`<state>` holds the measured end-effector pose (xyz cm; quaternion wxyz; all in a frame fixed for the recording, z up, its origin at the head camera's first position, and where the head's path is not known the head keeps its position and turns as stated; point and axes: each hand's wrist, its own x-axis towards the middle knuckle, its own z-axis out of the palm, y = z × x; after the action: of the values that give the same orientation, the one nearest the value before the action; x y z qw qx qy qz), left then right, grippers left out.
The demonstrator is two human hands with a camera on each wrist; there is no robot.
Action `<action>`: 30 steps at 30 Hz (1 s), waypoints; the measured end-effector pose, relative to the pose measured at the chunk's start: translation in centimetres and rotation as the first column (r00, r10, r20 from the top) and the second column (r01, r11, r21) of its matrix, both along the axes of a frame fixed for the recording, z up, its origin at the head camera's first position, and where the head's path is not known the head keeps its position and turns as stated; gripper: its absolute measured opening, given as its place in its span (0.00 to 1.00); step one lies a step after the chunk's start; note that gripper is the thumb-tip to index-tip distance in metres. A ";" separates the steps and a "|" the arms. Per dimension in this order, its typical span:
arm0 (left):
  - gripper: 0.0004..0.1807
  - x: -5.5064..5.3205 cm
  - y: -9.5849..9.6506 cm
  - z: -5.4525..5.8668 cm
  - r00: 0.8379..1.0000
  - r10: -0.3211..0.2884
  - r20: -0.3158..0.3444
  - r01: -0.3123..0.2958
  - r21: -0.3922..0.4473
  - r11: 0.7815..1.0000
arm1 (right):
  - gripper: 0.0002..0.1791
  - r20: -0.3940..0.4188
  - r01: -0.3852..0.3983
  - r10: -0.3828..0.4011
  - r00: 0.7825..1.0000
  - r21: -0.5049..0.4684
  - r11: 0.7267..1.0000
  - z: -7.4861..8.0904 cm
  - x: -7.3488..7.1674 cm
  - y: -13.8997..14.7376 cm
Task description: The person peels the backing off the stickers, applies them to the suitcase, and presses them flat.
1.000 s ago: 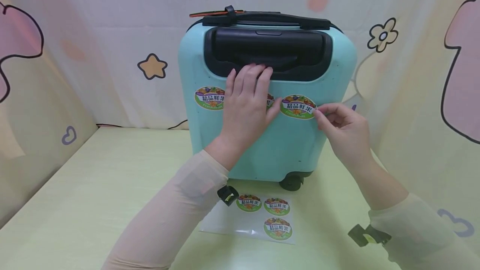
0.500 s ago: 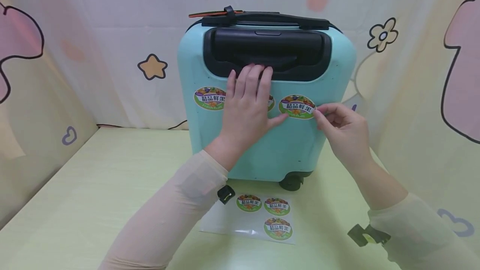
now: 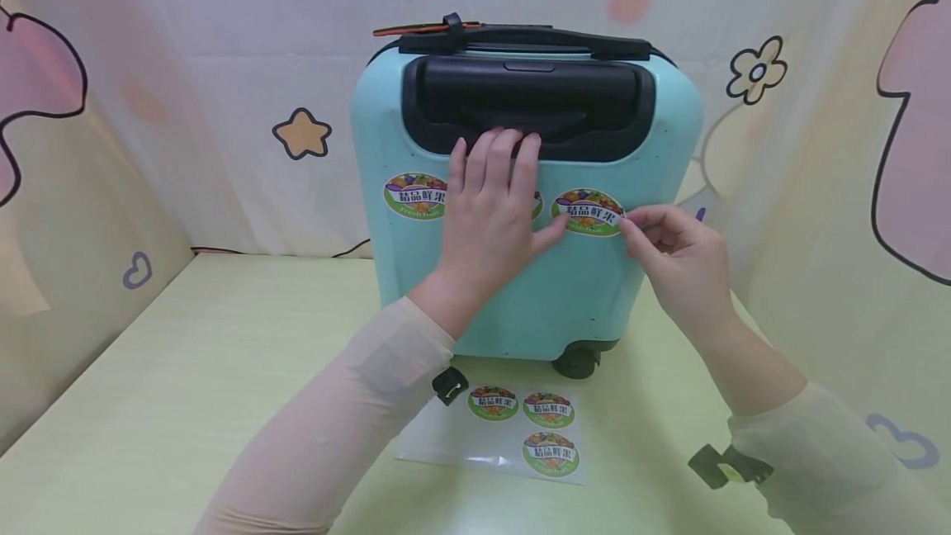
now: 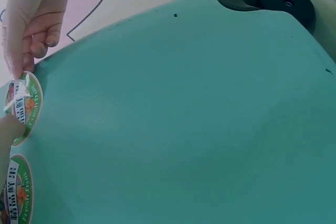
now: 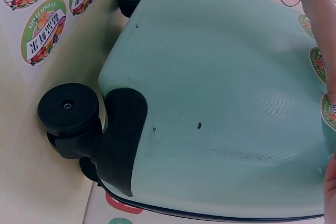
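A light teal suitcase (image 3: 535, 295) stands upright with its black handle recess on top. My right hand (image 3: 679, 258) pinches the right edge of an oval fruit sticker (image 3: 590, 211) against its front; in the left wrist view this edge of the sticker (image 4: 32, 98) catches glare by the fingertips. My left hand (image 3: 486, 217) lies over the suitcase front, fingers extended up to the recess and thumb pressing the sticker's left edge. Two more stickers sit in the same row: a left one (image 3: 412, 196) partly covered, and a middle one (image 3: 537, 205) mostly hidden behind the left hand.
On the table (image 3: 245, 353) in front of the suitcase lies a glossy sticker sheet (image 3: 490, 448) bearing three oval stickers, partly behind the left sleeve. A black caster wheel (image 3: 577, 360) shows at the suitcase's lower right. A patterned cloth backdrop (image 3: 223, 106) encloses the table.
My left thumb has moved out to the right and down, from beside the right-hand sticker onto its left edge. The right hand keeps its pinch almost in place.
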<state>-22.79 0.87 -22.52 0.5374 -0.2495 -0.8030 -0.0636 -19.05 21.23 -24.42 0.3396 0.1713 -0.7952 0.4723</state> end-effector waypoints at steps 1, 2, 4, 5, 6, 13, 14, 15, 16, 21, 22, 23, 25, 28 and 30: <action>0.40 0.0 0.0 0.1 1.000 -0.002 -0.005 0.002 0.007 1.000 | 0.09 0.000 0.000 0.000 1.000 0.002 1.000 0.0 0.0 0.0; 0.39 0.0 0.1 0.1 1.000 -0.004 -0.010 0.004 0.014 1.000 | 0.09 -0.001 0.000 0.000 1.000 0.004 1.000 0.0 0.0 0.0; 0.37 0.1 0.2 0.2 1.000 -0.006 -0.016 0.006 0.028 1.000 | 0.09 -0.005 0.000 0.000 1.000 0.008 1.000 0.0 0.0 0.0; 0.36 0.1 0.2 0.3 1.000 -0.006 -0.019 0.007 0.033 0.999 | 0.08 -0.008 -0.001 0.001 1.000 0.009 1.000 0.0 0.0 0.1; 0.35 0.1 0.2 0.3 1.000 -0.003 -0.020 0.003 0.037 0.999 | 0.08 -0.009 -0.002 0.002 1.000 0.010 1.000 0.0 0.0 0.1; 0.28 0.2 0.4 0.6 1.000 0.004 0.005 -0.004 0.056 0.998 | 0.09 0.003 0.000 0.000 1.000 0.008 1.000 0.0 0.1 0.0; 0.28 0.3 0.4 0.6 1.000 0.004 0.008 -0.005 0.057 0.998 | 0.09 0.003 0.001 -0.001 1.000 0.010 1.000 0.0 0.1 0.0; 0.27 0.3 0.4 0.7 1.000 0.005 0.009 -0.005 0.056 0.998 | 0.09 0.003 0.000 0.000 1.000 0.009 1.000 0.0 0.1 0.0; 0.28 0.2 0.4 0.7 1.000 0.008 0.006 -0.008 0.054 0.999 | 0.09 0.001 -0.001 0.001 1.000 0.007 1.000 0.0 0.1 0.0; 0.36 0.2 0.4 0.5 1.000 0.024 -0.014 -0.024 0.029 0.999 | 0.08 -0.022 -0.006 0.006 1.000 0.022 1.000 0.1 0.1 0.1; 0.39 0.2 0.4 0.5 0.999 0.032 -0.017 -0.031 0.017 0.999 | 0.07 -0.028 -0.005 0.006 1.000 0.028 1.000 0.0 0.1 0.1; 0.42 0.2 0.4 0.5 0.999 0.036 -0.016 -0.036 0.005 0.999 | 0.07 -0.029 -0.005 0.006 1.000 0.031 1.000 0.0 0.1 0.1; 0.46 0.2 0.4 0.4 0.999 0.051 -0.008 -0.051 -0.022 0.998 | 0.07 -0.028 -0.004 0.005 1.000 0.036 0.999 0.0 0.1 0.1; 0.50 0.3 0.3 0.3 0.997 0.077 0.023 -0.075 -0.062 0.995 | 0.07 -0.019 -0.009 0.010 1.000 0.028 1.000 0.1 0.1 0.1; 0.52 0.4 0.3 0.3 0.995 0.089 0.044 -0.086 -0.075 0.993 | 0.08 -0.015 -0.009 0.009 1.000 0.027 1.000 0.1 0.1 0.1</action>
<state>-22.41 1.17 -22.25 0.5112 -0.2319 -0.8274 -0.0165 -18.99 21.30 -24.33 0.3412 0.1830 -0.7981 0.4617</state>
